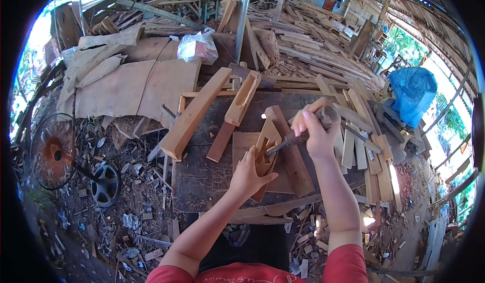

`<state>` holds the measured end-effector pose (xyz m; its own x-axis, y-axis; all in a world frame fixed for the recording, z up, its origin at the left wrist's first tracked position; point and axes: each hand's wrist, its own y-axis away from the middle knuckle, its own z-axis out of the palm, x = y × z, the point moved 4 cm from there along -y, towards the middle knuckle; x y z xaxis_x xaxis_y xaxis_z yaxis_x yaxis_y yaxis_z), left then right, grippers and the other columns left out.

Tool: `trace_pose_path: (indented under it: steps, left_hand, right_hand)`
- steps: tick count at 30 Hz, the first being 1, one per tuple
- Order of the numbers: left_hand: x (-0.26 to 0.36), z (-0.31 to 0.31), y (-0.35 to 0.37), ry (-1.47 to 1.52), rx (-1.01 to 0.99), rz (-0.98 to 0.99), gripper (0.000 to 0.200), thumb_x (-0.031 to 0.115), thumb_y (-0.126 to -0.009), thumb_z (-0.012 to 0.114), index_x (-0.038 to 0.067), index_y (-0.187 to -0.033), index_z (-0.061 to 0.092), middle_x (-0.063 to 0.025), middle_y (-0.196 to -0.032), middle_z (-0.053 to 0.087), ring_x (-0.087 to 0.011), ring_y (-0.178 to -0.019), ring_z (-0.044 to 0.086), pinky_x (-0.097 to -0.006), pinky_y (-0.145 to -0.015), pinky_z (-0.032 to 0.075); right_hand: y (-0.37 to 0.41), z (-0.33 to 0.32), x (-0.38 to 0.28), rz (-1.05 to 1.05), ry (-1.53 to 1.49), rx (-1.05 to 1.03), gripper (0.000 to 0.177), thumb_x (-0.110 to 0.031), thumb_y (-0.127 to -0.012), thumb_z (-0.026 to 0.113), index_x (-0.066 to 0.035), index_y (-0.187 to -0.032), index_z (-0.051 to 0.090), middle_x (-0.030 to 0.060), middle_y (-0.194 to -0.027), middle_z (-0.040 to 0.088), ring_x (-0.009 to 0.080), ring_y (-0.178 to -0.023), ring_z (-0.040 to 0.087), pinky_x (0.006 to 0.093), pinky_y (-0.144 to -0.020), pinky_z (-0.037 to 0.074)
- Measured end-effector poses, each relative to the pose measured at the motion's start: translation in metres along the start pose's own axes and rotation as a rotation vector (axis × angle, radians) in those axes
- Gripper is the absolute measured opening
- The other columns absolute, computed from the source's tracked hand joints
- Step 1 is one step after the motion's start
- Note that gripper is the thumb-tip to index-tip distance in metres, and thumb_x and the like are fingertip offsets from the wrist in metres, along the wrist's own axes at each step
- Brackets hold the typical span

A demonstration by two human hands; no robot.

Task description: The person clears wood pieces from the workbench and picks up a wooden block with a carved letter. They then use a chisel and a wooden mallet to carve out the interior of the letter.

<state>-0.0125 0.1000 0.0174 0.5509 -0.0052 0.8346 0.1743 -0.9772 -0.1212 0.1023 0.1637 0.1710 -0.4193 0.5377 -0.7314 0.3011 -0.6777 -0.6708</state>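
Note:
My right hand [321,131] is closed round the round wooden handle of a chisel [289,142]. The dark blade slants down to the left, its tip at a recess in a small wooden piece [268,136]. Fingers spread, my left hand [249,176] lies on the left side of that piece and presses it down. Under the piece is a flat square board [241,144]. A long reddish-brown block [293,161] lies just right of it, beneath the chisel.
The dark worktable [197,187] bears a long thick beam [197,113], a hollowed block [243,98] and a stack of strips [371,156] at its right. Beyond are a plastic bag [198,46] and timber piles. A fan [53,151] stands left; a blue sheet [413,93] hangs right.

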Motion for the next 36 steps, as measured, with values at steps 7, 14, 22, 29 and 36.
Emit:
trace_pose_path:
  steps: [7,14,22,29,36]
  left_hand:
    - [0.000,0.000,0.000,0.010,0.008,0.019,0.099,0.043,-0.062,0.077,-0.007,-0.131,0.027,-0.0264,-0.120,0.047,-0.0354,-0.112,0.049,-0.0371,-0.094,0.039]
    - [0.000,0.002,0.001,-0.031,-0.005,0.006,0.104,0.045,-0.061,0.078,-0.005,-0.134,0.023,-0.0267,-0.123,0.045,-0.0356,-0.115,0.046,-0.0377,-0.096,0.038]
    - [0.025,-0.016,-0.009,-0.052,0.180,0.414,0.100,0.030,-0.065,0.077,0.000,-0.137,0.015,-0.0244,-0.131,0.037,-0.0351,-0.120,0.040,-0.0391,-0.097,0.036]
    - [0.091,-0.051,-0.062,0.452,0.134,0.620,0.041,0.002,-0.074,0.062,0.000,-0.110,0.045,-0.0095,-0.091,0.060,-0.0180,-0.083,0.059,-0.0287,-0.073,0.046]
    - [0.093,-0.037,-0.080,0.660,0.241,0.515,0.019,0.006,-0.075,0.062,-0.001,-0.089,0.052,-0.0061,-0.075,0.058,-0.0101,-0.068,0.051,-0.0267,-0.062,0.044]
  right_hand:
    - [-0.004,0.021,0.003,0.042,0.039,-0.024,0.013,0.005,-0.081,0.052,-0.002,-0.073,0.044,0.0022,-0.056,0.048,0.0064,-0.047,0.048,0.0207,-0.043,0.038]
    - [-0.013,0.029,0.019,0.126,0.112,0.064,0.014,-0.002,-0.080,0.058,-0.005,-0.071,0.047,-0.0012,-0.058,0.050,0.0041,-0.048,0.048,0.0199,-0.042,0.038]
    - [-0.017,0.034,0.027,0.107,0.252,0.064,0.014,-0.004,-0.080,0.060,-0.005,-0.073,0.047,0.0001,-0.056,0.050,0.0060,-0.046,0.047,0.0208,-0.043,0.037]
    - [-0.022,0.029,0.001,0.067,0.709,-0.025,0.029,-0.027,-0.077,0.067,-0.001,-0.083,0.056,0.0068,-0.079,0.058,0.0142,-0.076,0.057,0.0272,-0.065,0.045]
    - [0.007,-0.026,-0.002,0.100,0.955,-0.016,0.049,-0.040,-0.075,0.069,0.001,-0.097,0.052,0.0148,-0.092,0.055,0.0226,-0.094,0.055,0.0338,-0.083,0.042]
